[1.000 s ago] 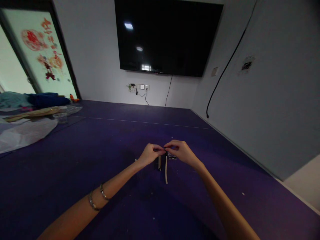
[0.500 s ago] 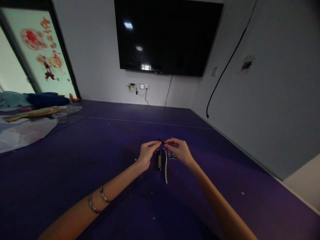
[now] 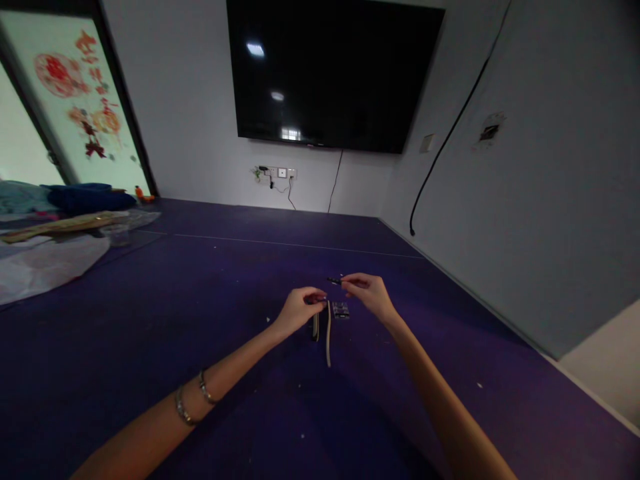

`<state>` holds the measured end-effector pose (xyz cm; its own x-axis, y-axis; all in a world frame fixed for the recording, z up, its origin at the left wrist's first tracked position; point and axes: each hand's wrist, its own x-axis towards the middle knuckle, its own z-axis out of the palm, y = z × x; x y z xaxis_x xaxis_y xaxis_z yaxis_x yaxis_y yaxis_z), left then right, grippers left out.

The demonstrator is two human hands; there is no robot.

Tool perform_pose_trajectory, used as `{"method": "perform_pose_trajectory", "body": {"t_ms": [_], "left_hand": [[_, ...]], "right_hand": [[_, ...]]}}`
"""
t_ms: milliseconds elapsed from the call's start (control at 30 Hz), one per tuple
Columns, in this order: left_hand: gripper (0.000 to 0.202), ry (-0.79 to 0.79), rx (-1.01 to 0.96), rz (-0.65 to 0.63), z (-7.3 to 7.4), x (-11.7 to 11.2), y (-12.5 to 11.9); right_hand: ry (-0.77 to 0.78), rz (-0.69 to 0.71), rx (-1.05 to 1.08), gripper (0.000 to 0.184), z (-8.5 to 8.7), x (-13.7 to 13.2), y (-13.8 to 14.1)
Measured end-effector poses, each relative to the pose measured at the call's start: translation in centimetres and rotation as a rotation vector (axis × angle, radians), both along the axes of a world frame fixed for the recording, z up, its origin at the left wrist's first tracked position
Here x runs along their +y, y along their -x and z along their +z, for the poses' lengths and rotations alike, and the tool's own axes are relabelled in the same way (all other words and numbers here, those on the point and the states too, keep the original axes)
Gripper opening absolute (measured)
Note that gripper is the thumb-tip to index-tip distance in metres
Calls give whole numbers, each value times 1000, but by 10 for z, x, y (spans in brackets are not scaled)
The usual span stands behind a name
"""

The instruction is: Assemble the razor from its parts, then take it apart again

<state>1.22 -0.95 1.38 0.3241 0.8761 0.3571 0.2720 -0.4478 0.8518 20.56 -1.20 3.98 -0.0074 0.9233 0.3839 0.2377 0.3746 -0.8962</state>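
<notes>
My right hand [image 3: 369,295] pinches a small, thin dark piece [image 3: 333,281] that sticks out to the left from its fingertips. My left hand [image 3: 300,309] is lower, its thumb and fingers drawn together by the upper end of a narrow pale strip [image 3: 329,343]. What those fingers hold, if anything, is too small to make out. Partly hidden under my left hand lies a dark long object with a pale edge [image 3: 315,328]. A small patterned grey-and-black flat item [image 3: 341,310] rests to the right of the strip, below my right hand.
The purple surface [image 3: 225,400] carries several small white specks. At far left lie a white plastic sheet [image 3: 55,267], a brown flat piece [image 3: 65,225] and blue cloth [image 3: 90,198]. A black cable [image 3: 453,130] hangs on the right wall; a television [image 3: 335,73] hangs ahead.
My hands have come apart. My left hand has let go of the dark piece and lowered towards the strip; my right hand has shifted right, keeping the piece.
</notes>
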Motion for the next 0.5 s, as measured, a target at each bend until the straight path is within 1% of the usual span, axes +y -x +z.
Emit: {"method": "perform_pose_trajectory", "body": {"t_ms": [67, 100, 167, 233, 333, 500], "left_hand": [[19, -222, 230, -3, -4, 5, 3], [20, -308, 322, -10, -6, 7, 3], [23, -410, 454, -57, -8, 12, 1], [26, -464, 543, -109, -9, 17, -5], [27, -510, 631, -142, -10, 25, -19], [24, -489, 693, -205, -17, 39, -40]], "right_hand": [[38, -43, -45, 25, -6, 8, -17], [61, -62, -83, 25, -11, 12, -24], [99, -91, -170, 23, -21, 19, -36], [129, -105, -246, 21, -32, 23, -42], [152, -108, -334, 19, -45, 26, -45], [158, -133, -418, 20, -57, 29, -47]]}}
